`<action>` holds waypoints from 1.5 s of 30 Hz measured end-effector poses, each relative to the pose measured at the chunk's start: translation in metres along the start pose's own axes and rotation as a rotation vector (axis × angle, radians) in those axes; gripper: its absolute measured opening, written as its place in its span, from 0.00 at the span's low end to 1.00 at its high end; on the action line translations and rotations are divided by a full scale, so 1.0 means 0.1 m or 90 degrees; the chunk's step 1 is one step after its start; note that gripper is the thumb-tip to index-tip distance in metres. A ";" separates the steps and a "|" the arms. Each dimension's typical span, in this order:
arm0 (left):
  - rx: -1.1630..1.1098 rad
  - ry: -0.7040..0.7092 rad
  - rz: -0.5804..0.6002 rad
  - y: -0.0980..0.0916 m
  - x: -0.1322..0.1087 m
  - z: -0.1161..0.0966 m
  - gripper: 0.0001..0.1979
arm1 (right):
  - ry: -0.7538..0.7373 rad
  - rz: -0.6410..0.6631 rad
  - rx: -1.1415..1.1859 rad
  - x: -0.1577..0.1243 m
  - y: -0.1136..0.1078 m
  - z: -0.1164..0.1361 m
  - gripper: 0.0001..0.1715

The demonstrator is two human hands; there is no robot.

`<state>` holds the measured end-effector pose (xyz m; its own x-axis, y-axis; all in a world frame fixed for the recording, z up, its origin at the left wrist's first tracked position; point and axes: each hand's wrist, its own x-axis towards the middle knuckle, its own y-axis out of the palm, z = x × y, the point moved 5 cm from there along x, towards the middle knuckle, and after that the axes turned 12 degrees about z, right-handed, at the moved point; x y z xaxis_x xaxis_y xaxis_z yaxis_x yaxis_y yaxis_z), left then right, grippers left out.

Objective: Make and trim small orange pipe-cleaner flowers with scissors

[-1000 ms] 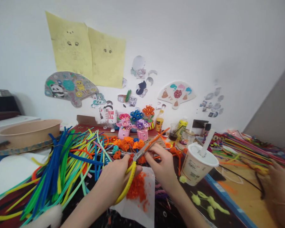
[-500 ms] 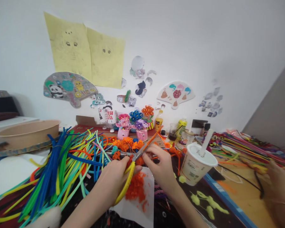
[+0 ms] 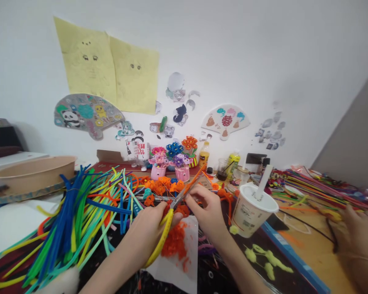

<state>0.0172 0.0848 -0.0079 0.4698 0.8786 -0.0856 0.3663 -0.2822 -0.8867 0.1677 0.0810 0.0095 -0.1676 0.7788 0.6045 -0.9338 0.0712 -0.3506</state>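
Note:
My left hand [image 3: 147,230] is closed around scissors [image 3: 163,241] with yellow handles. Their metal blades point up and to the right, lying along a fuzzy orange pipe cleaner [image 3: 196,179]. Thumb and fingers of my right hand [image 3: 210,210] pinch the pipe cleaner close to the blades, and its far end sticks up past the fingers. Below both hands, a heap of orange fluff clippings [image 3: 175,243] rests on a sheet of white paper [image 3: 168,277]. Several orange pipe-cleaner flowers [image 3: 161,185] lie just behind the hands.
Bundles of coloured pipe cleaners [image 3: 70,220] spread over the left side. A white paper cup [image 3: 253,212] with a wide straw stands at right, beside pale yellow fuzzy pieces [image 3: 268,261]. Pink pots [image 3: 158,171] of flowers stand behind. Another person's hand [image 3: 358,232] is at far right.
The view has shifted very slightly. My hands, the scissors and the pipe cleaner keep nearly the same pose. The other person's hand at far right has moved a little.

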 end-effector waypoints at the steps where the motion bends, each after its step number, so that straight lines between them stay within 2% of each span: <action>1: -0.003 0.002 0.003 0.00 0.00 0.00 0.17 | -0.003 -0.002 -0.005 0.00 0.00 0.01 0.09; 5: -0.017 0.005 0.011 0.01 -0.02 0.00 0.16 | -0.004 -0.010 -0.022 0.00 0.01 0.03 0.09; 14: -0.066 0.021 -0.033 0.10 0.03 0.06 0.16 | 0.011 -0.018 -0.004 -0.02 0.09 0.02 0.10; 25: -0.052 0.051 -0.003 0.05 0.00 0.04 0.15 | 0.057 0.090 0.117 0.04 -0.03 -0.04 0.07; 35: -0.012 0.043 -0.007 0.15 -0.02 0.04 0.16 | -0.030 0.051 -0.081 -0.01 -0.04 0.08 0.13; 42: -0.099 0.066 -0.014 0.18 -0.05 -0.02 0.17 | -0.038 0.001 -0.088 -0.05 0.00 0.08 0.13; 45: -0.126 0.074 -0.031 0.19 -0.04 0.00 0.17 | -0.030 0.011 -0.075 -0.04 0.00 0.07 0.13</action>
<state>0.0225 0.0763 -0.0240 0.5332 0.8458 0.0180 0.5360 -0.3213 -0.7807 0.1660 0.0731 0.0121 -0.2007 0.7505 0.6297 -0.8874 0.1330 -0.4414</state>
